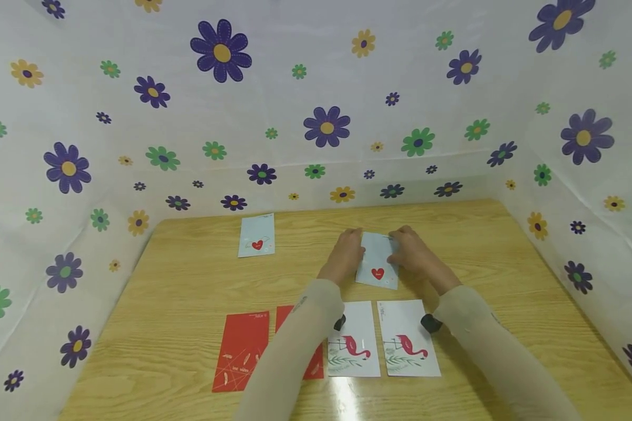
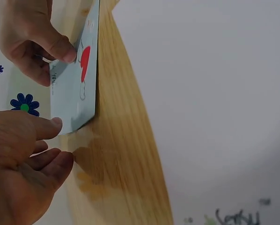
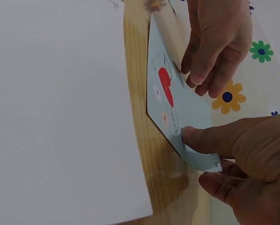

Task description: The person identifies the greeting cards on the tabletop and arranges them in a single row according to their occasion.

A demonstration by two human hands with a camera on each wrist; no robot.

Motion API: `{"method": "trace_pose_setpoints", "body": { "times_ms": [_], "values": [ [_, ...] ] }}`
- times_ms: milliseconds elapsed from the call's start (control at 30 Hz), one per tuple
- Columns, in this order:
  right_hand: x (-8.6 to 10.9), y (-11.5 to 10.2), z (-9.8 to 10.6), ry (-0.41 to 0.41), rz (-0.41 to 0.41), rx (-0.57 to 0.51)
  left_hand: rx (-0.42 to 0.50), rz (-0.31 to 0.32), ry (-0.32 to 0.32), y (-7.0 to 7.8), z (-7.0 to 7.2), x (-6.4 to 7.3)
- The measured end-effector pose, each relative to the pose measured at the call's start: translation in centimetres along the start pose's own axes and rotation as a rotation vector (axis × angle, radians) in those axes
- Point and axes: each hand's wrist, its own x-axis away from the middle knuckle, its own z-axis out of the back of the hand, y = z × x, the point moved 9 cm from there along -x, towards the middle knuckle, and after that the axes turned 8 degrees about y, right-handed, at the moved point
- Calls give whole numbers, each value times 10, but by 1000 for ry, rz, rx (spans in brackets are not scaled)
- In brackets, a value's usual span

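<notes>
A pale blue card (image 1: 377,252) with a red heart lies at a slant on the table's right-centre. My right hand (image 1: 413,254) pinches its right edge; in the right wrist view the thumb (image 3: 201,139) presses its face and the corner bends. My left hand (image 1: 346,257) is at the card's left edge with loosely bent fingers. Its thumb (image 2: 48,127) is by the card's corner in the left wrist view, and the other fingers hang apart from the card; thumb contact is unclear.
Another pale blue heart card (image 1: 257,235) lies at the back left. Two white flamingo cards (image 1: 354,333) (image 1: 408,333) lie in front, beside two red cards (image 1: 242,351) (image 1: 316,365), the second partly under my left sleeve. Flowered cloth (image 1: 274,105) surrounds the wooden table (image 1: 158,327).
</notes>
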Motion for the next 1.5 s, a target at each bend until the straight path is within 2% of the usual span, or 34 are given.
{"method": "trace_pose_setpoints", "body": {
  "times_ms": [267,600,767,900,1133,1300,1500],
  "values": [
    [7,-11,-1,24,40,-14,-12,-24,18,1,8,2],
    [12,-12,3,93,41,7,172,-60,180,-1,26,9],
    [13,-7,11,189,27,-53,231,-86,226,1,34,11],
    [16,-9,27,309,33,-120,284,-116,288,5,46,14],
    [22,-26,66,505,178,-143,348,-195,384,20,70,17],
    [31,-34,92,561,196,-159,422,-271,450,34,87,20],
    [48,-41,121,603,216,-197,470,-300,478,58,106,33]
  ]
}}
